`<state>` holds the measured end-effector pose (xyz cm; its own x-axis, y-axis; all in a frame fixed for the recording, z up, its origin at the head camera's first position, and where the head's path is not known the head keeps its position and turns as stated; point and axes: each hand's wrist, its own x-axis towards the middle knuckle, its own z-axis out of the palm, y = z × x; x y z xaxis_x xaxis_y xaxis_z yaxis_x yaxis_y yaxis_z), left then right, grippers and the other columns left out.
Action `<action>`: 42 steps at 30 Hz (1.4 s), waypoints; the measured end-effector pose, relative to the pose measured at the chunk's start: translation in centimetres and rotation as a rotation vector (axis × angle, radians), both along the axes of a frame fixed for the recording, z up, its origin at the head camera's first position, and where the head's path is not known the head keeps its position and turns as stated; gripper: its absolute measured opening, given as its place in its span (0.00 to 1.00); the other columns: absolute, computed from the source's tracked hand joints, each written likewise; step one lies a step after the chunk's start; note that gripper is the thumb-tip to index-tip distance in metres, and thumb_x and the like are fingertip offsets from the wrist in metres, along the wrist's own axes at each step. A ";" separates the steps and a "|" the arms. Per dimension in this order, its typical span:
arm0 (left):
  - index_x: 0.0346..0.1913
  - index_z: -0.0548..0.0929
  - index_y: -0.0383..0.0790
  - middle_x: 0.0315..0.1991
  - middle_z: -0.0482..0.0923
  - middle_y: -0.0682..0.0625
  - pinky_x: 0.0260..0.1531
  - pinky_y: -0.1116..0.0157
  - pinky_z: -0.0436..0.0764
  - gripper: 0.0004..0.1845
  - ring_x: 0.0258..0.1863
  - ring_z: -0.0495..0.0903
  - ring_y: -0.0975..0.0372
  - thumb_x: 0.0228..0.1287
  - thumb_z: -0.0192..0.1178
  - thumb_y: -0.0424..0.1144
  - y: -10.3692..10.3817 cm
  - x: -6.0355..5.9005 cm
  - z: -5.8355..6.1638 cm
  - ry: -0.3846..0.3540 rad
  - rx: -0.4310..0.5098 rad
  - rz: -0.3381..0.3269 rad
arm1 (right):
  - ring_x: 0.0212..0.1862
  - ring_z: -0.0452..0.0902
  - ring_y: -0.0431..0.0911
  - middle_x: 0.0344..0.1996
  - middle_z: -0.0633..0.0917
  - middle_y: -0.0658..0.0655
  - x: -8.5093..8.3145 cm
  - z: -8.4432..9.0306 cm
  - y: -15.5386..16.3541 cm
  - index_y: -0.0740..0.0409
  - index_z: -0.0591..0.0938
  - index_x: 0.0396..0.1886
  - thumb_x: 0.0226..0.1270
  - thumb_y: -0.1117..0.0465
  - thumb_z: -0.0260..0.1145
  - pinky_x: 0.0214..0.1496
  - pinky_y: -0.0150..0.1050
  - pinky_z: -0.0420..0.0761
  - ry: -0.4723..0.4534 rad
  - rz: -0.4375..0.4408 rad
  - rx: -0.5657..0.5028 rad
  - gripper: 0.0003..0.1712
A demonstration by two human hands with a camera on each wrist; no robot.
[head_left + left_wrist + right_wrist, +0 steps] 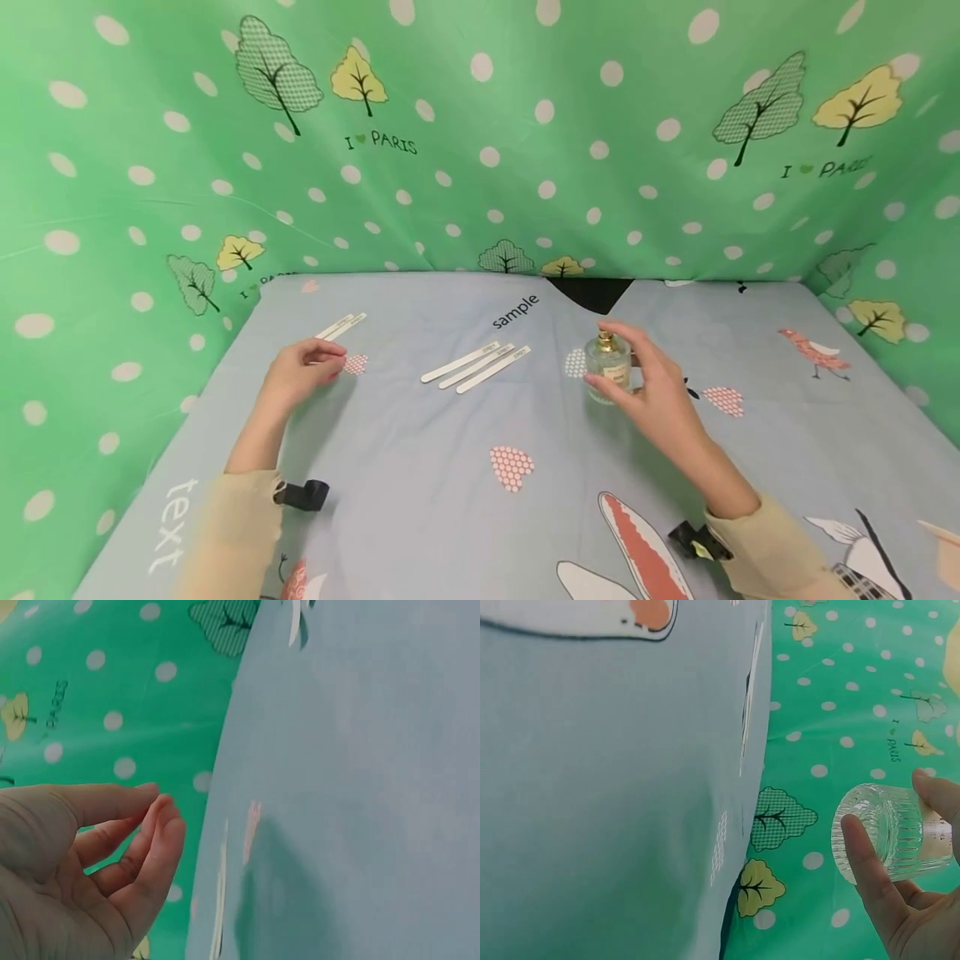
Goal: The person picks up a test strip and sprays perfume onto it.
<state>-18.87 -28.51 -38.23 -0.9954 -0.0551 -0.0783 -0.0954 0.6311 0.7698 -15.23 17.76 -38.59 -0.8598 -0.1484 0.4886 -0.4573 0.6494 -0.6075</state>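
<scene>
Grey-blue printed table cloth [420, 500] across the frame's lower half. Right of centre: right hand [660, 392] curled round the glass perfume bottle [607, 367], thumb and fingers on its sides, bottle upright, seemingly lifted off the cloth. Centre: three white test strips [476, 365] side by side. Left: left hand [303, 371] loosely curled, holding nothing, near two more strips [341, 326].
</scene>
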 end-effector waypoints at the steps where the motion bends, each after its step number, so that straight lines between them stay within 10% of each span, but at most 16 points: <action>1: 0.53 0.81 0.27 0.41 0.85 0.41 0.34 0.75 0.82 0.17 0.30 0.82 0.74 0.69 0.61 0.37 -0.5 0.0 0.0 0.001 -0.008 0.021 | 0.41 0.83 0.53 0.47 0.83 0.60 0.1 0.0 -0.1 0.47 0.71 0.69 0.53 0.64 0.79 0.29 0.36 0.83 -0.001 0.002 0.003 0.44; 15: 0.59 0.80 0.32 0.55 0.81 0.34 0.29 0.80 0.77 0.19 0.29 0.77 0.73 0.68 0.61 0.37 -4.2 -1.5 -2.4 -0.012 -0.029 0.383 | 0.41 0.84 0.55 0.44 0.84 0.61 1.1 0.5 -0.8 0.47 0.70 0.69 0.53 0.64 0.79 0.29 0.37 0.83 0.007 0.003 0.007 0.44; 23: 0.63 0.76 0.30 0.28 0.74 0.61 0.30 0.82 0.81 0.23 0.23 0.77 0.77 0.66 0.63 0.30 -5.7 -2.5 -5.0 -0.041 0.377 0.595 | 0.40 0.86 0.60 0.45 0.85 0.63 1.9 1.0 -1.4 0.48 0.71 0.69 0.53 0.64 0.79 0.23 0.33 0.81 0.005 0.021 -0.004 0.43; 42: 0.56 0.80 0.33 0.32 0.77 0.54 0.22 0.81 0.74 0.16 0.22 0.73 0.75 0.67 0.62 0.33 -4.7 -2.7 -4.8 -0.028 0.042 0.534 | 0.41 0.85 0.57 0.50 0.84 0.62 2.4 2.5 -2.3 0.46 0.70 0.69 0.56 0.63 0.78 0.29 0.37 0.83 0.004 0.030 0.000 0.42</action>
